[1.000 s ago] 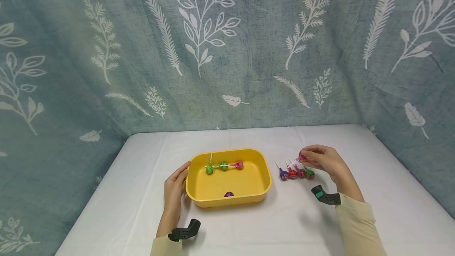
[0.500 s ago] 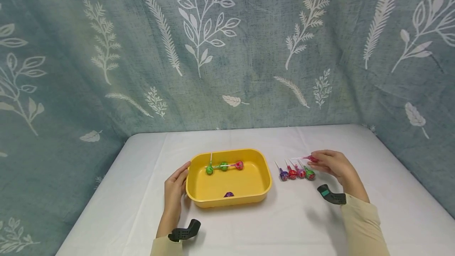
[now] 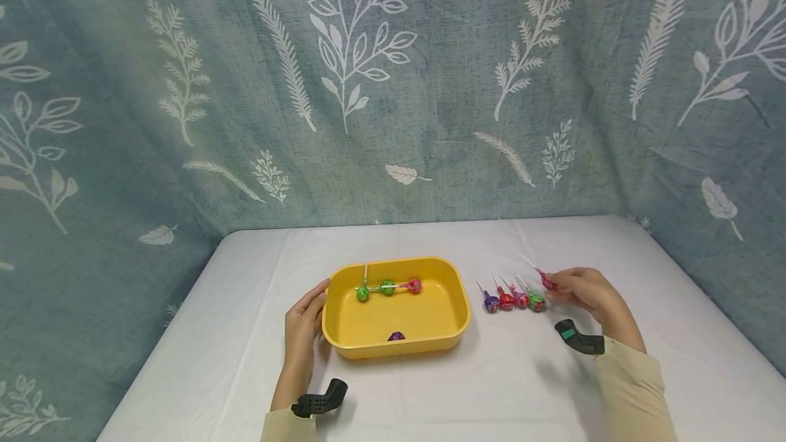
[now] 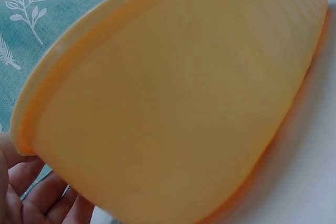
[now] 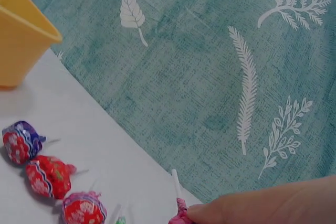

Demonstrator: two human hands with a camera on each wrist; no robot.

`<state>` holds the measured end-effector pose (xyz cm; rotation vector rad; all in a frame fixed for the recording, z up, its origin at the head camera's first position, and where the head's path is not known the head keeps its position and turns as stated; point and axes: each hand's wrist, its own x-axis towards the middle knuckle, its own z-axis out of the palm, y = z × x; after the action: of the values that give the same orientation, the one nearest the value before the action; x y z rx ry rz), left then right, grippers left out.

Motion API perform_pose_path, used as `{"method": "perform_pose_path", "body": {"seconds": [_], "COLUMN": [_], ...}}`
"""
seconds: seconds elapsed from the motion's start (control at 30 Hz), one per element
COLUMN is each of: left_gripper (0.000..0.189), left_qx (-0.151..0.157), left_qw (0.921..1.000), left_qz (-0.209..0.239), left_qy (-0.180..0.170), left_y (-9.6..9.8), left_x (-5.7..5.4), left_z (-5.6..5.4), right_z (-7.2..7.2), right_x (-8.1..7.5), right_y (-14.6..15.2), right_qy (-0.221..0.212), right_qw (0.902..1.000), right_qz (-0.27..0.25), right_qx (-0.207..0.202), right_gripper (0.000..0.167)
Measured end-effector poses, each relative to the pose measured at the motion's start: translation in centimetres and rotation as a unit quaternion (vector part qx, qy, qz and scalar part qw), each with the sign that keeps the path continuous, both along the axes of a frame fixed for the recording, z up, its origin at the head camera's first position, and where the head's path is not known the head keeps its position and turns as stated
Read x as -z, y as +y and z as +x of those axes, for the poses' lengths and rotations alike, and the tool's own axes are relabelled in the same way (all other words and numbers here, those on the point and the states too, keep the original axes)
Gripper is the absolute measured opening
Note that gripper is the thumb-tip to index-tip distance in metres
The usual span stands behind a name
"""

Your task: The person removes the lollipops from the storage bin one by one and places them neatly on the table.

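In the head view my left hand (image 3: 302, 329) is at the left end of a yellow plastic tray (image 3: 393, 345), fingers bent round its back left corner. The tray wall (image 4: 173, 93) hides their tips in the left wrist view. My right hand (image 3: 586, 292) pinches a pink lollipop (image 3: 546, 282) by its wrapped head, stick pointing up and left. Just left of it lie a green lollipop (image 3: 537, 303), a pink-and-red lollipop (image 3: 520, 299), a red lollipop (image 3: 506, 301) and a purple lollipop (image 3: 491, 303), side by side.
Inside the tray are two green lollipops, one upright-lying (image 3: 363, 294) and one crosswise (image 3: 387, 286), a pink lollipop (image 3: 414, 286) and a purple wrapper top (image 3: 396, 336). The white tabletop (image 3: 442, 401) ends at a leaf-patterned curtain (image 3: 430, 87).
My right hand has moved right and nearer with the pink lollipop, from above the row to its right end. The lollipop's stick has swung upward. My left hand and the tray stay put.
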<state>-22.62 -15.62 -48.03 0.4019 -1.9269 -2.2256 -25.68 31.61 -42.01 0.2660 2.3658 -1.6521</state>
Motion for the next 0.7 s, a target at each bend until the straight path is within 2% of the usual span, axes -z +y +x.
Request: {"method": "perform_pose_path", "body": {"seconds": [0.13,0.4,0.7], "left_gripper": [0.034,0.034,0.033], "left_qx": [0.000,-0.003,-0.004], "left_qw": [1.0000,1.0000,1.0000], "left_qz": [-0.001,-0.002,-0.001], "left_qy": [-0.003,-0.008,-0.007], "left_y": [-0.01,0.02,0.09], "left_x": [-0.02,-0.13,-0.14], "left_z": [-0.01,-0.01,-0.03], "right_z": [0.07,0.17,0.09], "right_x": [0.03,0.33,0.50], "right_y": [0.33,0.67,0.17], "right_qy": [-0.015,-0.036,-0.060], "right_qw": [0.9998,0.9989,0.9948], "right_qz": [0.012,0.028,0.082], "right_qx": [-0.005,-0.008,-0.011], "right_gripper": [0.037,0.030,0.035]}}
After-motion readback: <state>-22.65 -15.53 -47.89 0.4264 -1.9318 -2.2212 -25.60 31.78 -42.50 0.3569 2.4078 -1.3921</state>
